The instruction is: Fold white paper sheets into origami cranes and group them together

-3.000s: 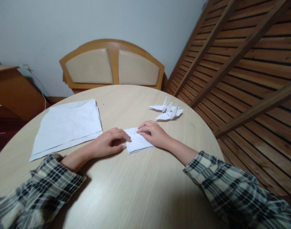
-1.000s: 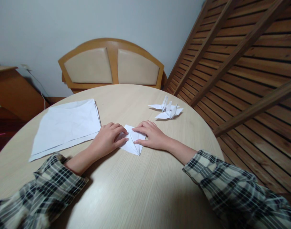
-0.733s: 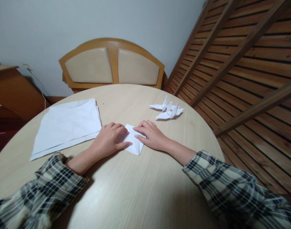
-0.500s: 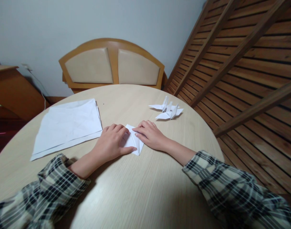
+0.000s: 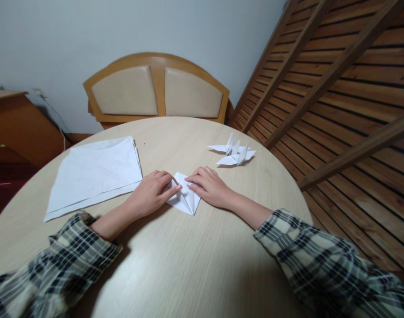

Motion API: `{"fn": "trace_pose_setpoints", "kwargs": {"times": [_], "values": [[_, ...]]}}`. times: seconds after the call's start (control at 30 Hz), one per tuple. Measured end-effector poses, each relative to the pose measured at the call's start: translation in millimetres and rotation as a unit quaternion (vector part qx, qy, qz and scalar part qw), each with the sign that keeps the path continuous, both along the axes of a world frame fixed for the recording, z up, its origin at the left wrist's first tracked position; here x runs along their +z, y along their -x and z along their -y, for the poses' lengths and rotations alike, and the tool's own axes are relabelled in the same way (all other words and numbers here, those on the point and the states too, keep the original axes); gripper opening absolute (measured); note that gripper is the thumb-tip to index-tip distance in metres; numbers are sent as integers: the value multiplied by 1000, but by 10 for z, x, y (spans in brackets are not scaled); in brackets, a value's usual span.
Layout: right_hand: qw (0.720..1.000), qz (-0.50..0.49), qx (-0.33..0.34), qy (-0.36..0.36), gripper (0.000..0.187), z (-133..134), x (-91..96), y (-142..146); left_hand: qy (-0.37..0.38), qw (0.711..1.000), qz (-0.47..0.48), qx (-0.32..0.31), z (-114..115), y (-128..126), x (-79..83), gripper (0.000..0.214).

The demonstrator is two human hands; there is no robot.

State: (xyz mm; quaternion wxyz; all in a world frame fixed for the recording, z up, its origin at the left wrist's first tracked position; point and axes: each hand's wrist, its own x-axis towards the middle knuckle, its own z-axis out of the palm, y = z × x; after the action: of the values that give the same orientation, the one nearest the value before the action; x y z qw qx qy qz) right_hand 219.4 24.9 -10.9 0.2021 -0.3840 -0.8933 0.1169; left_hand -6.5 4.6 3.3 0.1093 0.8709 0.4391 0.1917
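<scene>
Between my hands a small folded sheet of white paper [image 5: 185, 202] lies on the table, its crease lines running down to the near corner. My left hand [image 5: 151, 192] is at its left side, thumb and index finger closed in on a paper flap near the middle. My right hand [image 5: 209, 187] presses the upper right part with its fingertips and thumb close together. The paper under the fingers is partly hidden.
Folded paper cranes [image 5: 235, 152] stand together at the right back of the round table [image 5: 195, 265]. A stack of larger white sheets [image 5: 96, 172] lies to the left. Beyond the table is a padded headboard [image 5: 158, 88], with a slatted wooden panel [image 5: 348, 110] at the right.
My left thumb has moved up and away from the paper's near corner toward its middle, uncovering the lower left part. My right hand has hardly moved.
</scene>
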Motion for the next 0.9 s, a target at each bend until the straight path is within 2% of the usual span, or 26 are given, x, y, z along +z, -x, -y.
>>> {"fn": "trace_pose_setpoints", "kwargs": {"times": [0.2, 0.43, 0.67, 0.9], "values": [[1000, -8, 1, 2, 28, 7, 9, -1, 50, 998, 35, -4, -9, 51, 63, 32], [1000, -16, -17, 12, 24, -1, -5, 28, 89, 992, 69, -58, -73, 168, 41, 27], [999, -23, -29, 6, 21, -7, -7, 51, 112, 990, 76, -41, -57, 141, 82, 32], [1000, -6, -21, 9, 31, -5, 4, 46, 133, 987, 79, -39, -32, 124, 128, 28]]}}
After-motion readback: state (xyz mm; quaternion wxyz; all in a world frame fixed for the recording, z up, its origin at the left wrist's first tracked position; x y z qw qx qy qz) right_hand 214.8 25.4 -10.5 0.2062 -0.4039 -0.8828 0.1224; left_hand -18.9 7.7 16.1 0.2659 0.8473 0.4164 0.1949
